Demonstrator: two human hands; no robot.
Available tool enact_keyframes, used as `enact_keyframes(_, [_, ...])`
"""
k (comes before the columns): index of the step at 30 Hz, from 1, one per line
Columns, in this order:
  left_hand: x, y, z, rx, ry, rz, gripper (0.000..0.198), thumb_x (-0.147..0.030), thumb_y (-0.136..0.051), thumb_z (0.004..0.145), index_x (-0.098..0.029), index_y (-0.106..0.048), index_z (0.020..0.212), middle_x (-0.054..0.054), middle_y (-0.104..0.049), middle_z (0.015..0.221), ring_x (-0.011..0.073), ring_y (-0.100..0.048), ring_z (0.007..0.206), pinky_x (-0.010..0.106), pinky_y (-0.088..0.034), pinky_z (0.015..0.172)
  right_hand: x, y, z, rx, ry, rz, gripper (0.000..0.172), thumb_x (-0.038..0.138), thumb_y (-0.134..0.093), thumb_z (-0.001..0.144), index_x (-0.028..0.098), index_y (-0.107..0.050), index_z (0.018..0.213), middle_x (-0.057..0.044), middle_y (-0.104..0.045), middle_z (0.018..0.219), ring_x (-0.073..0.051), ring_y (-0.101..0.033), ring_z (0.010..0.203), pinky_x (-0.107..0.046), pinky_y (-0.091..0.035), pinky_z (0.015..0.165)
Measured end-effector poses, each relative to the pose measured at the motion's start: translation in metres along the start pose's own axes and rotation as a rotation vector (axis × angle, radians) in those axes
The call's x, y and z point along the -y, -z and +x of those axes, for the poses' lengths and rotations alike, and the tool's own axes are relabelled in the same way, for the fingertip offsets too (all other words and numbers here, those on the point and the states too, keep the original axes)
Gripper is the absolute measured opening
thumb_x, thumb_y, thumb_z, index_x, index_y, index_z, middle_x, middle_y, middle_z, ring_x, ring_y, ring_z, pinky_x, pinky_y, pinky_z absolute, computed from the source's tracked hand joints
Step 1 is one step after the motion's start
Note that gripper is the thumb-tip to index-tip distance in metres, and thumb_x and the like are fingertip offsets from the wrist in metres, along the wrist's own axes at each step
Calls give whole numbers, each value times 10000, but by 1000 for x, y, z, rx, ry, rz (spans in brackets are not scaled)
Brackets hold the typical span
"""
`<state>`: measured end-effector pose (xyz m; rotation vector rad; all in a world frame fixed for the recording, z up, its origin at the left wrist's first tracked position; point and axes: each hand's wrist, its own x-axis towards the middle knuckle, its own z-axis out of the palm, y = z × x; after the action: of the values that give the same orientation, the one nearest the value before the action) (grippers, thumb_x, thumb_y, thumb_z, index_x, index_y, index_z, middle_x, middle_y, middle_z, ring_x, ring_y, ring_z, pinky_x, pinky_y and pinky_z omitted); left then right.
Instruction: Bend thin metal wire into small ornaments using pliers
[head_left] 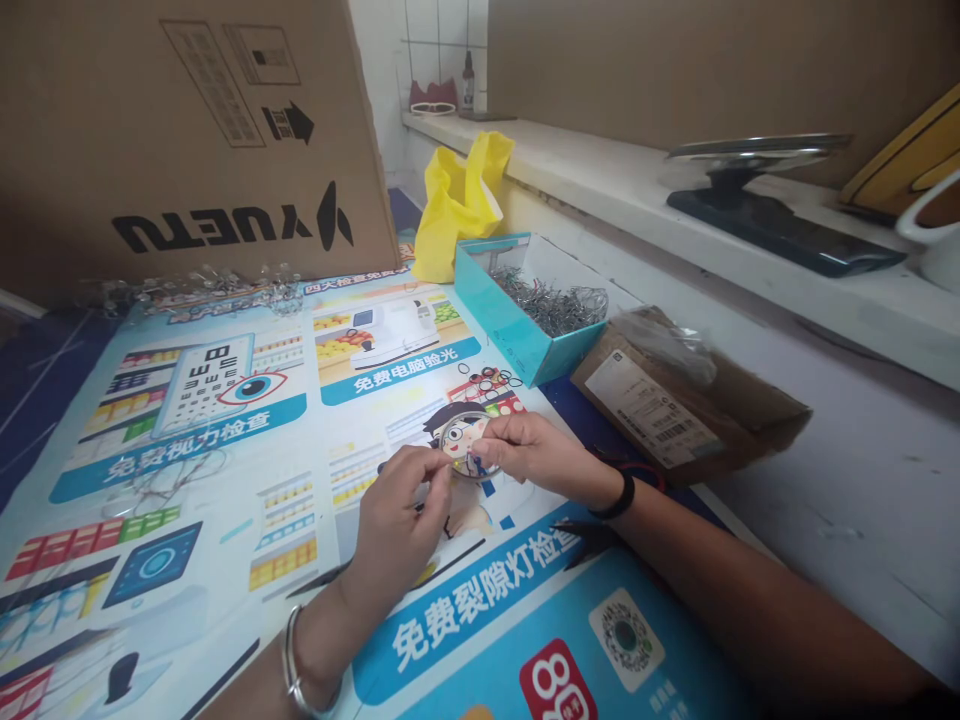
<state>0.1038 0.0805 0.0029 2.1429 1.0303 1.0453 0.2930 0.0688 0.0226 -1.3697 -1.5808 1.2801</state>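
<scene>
A large brown cardboard box [187, 130] stands upright at the far left of the counter [825, 480]. Most of the counter is covered by a printed poster [225, 450] showing an eye chart and blue banners. A white ledge [637, 170] runs along the wall on the right. Below it lies a flat brown parcel [697, 410] with a white label. Just beside the parcel, an open teal box [510, 325] holds a tangle of thin metal wire pieces. A yellow plastic bag [457, 200] stands behind the teal box.

Both hands meet over the middle of the poster. The left hand [397, 520], with a metal bangle on its wrist, has its fingers [439, 468] pinched together on the lower left edge of a round clear lens [463, 438]. The right hand [525, 450], with a black band on its wrist, has its thumb and forefinger clamped on the lens's right edge. The lens is held just above the poster, over a cartoon face, in front of the teal box. A few small black rings [487, 380] lie on the poster between the lens and the teal box.
</scene>
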Motion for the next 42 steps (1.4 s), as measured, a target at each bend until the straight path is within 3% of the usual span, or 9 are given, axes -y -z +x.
enact_keyframes(6, [0,1,0,102,-53,-17,119,-160,-468,868,-202,-577,848,21,-609,816,147,-560,777,255,-421,697,-2,-5,-2,124,-3,243,297,379,-712,673,144,-553,760,39,-515,659,-68,-434,572,-195,-340,525])
enact_keyframes(18, [7,-1,-2,140,-168,-33,99,-146,-474,880,-190,-561,894,15,-581,808,129,-540,758,245,-418,678,-3,-12,-2,113,-75,205,365,479,-698,664,135,-574,660,58,-468,529,-52,-408,468,-180,-316,440])
enact_keyframes(27, [5,0,-2,120,-120,-13,97,-147,-469,881,-184,-556,860,9,-571,799,125,-534,756,239,-414,675,-10,-5,-3,87,-22,200,279,402,-666,730,140,-573,707,53,-483,539,-53,-421,480,-173,-330,444])
enact_keyframes(33, [5,0,-1,137,-82,-17,108,-165,-458,886,-191,-560,863,11,-581,814,135,-536,772,244,-412,684,-7,2,-4,63,-4,289,225,343,-675,719,142,-586,765,21,-563,665,-63,-475,536,-173,-374,461])
enact_keyframes(42, [3,1,2,109,-9,-18,136,-188,-430,899,-192,-544,825,1,-567,788,131,-525,753,245,-401,679,-1,14,-5,73,2,176,221,347,-563,810,141,-556,732,31,-534,584,-60,-465,497,-178,-362,468])
